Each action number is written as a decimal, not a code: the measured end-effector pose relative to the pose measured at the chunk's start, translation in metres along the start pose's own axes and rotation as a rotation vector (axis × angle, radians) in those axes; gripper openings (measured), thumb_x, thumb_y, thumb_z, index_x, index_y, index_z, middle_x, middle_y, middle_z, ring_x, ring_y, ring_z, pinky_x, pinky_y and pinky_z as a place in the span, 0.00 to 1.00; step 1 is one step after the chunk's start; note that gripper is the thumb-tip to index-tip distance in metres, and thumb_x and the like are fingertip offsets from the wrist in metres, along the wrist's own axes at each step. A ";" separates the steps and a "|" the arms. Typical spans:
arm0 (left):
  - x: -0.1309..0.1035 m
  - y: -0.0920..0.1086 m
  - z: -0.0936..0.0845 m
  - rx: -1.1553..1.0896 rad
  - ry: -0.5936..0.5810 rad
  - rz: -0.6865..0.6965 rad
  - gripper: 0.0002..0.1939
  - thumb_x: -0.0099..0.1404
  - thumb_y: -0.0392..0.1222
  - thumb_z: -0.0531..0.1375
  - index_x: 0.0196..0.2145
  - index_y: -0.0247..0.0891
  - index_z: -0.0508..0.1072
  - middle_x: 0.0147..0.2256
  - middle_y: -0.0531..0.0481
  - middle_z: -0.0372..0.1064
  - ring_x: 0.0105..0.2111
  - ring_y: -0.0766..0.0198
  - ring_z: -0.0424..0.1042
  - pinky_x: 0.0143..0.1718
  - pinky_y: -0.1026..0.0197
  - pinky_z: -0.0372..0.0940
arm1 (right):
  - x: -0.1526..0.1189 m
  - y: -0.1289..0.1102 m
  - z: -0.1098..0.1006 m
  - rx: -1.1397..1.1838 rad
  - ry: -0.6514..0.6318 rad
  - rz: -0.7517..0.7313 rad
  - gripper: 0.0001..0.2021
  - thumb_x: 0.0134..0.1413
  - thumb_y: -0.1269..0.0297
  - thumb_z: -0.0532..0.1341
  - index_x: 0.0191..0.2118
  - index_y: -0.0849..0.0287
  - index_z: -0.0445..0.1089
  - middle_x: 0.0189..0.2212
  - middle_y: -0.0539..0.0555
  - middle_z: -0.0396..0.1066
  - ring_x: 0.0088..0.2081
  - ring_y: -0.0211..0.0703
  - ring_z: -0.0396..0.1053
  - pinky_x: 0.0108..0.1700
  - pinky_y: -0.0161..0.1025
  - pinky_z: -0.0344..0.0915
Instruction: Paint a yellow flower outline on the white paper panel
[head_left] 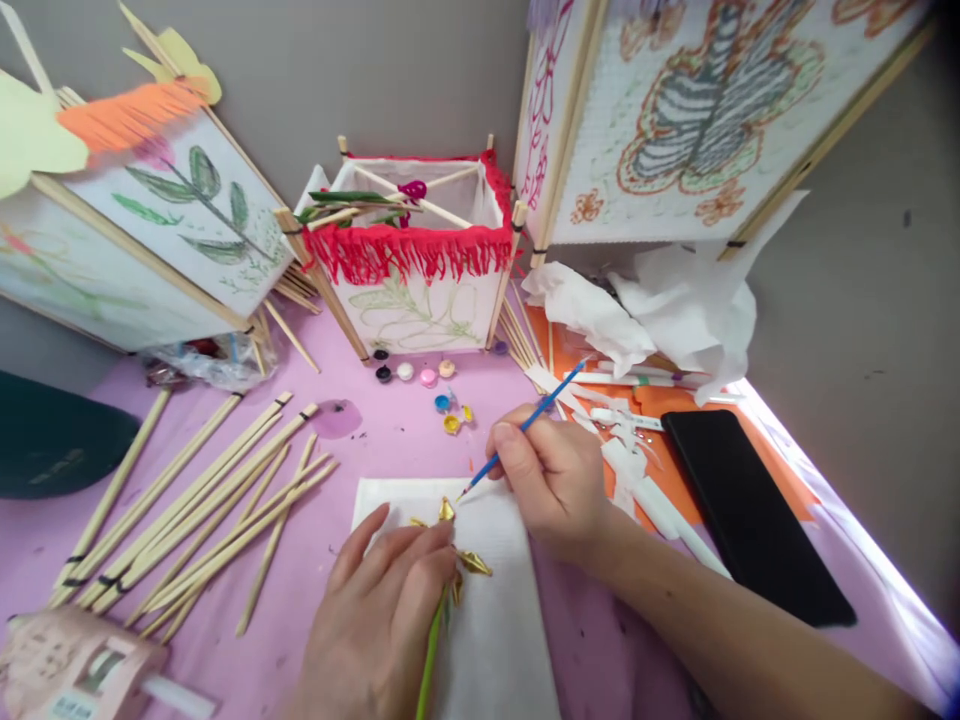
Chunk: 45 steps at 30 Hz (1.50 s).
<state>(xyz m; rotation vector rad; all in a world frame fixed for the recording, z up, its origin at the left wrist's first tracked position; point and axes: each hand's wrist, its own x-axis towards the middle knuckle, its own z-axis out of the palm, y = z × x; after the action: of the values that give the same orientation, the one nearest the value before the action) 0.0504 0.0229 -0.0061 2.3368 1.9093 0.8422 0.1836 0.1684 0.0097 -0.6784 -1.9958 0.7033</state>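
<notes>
My right hand [551, 480] grips a thin blue paintbrush [540, 410], its tip down by a gold petal of a small flower. Under my left hand [386, 600] lies this gold flower [474, 563] with a green stem [429, 660]; thumb and fingers close on it, covering its middle. A white sheet [510, 640] is beneath both. Small paint pots stand beyond the sheet: a blue pot [442, 403], a yellow pot [451, 424], a pink pot [428, 378] and several others.
Wooden sticks [217, 500] lie in a pile at left, near a pink glue gun [82, 660]. A red-fringed paper lantern [420, 300] stands at the back, with larger lanterns either side. At right are paper scraps [626, 470] and a black phone [757, 520].
</notes>
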 end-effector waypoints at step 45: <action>0.004 -0.001 -0.008 0.018 -0.151 0.004 0.15 0.59 0.27 0.47 0.41 0.40 0.64 0.44 0.48 0.71 0.44 0.62 0.68 0.57 0.46 0.52 | -0.010 0.004 0.011 0.018 -0.115 -0.055 0.16 0.61 0.66 0.48 0.22 0.60 0.61 0.17 0.49 0.63 0.19 0.32 0.61 0.24 0.32 0.57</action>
<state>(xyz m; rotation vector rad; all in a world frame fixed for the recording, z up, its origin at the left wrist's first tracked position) 0.0466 0.0240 0.0024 2.3401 1.8602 0.6318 0.1792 0.1619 -0.0042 -0.5815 -2.1020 0.7410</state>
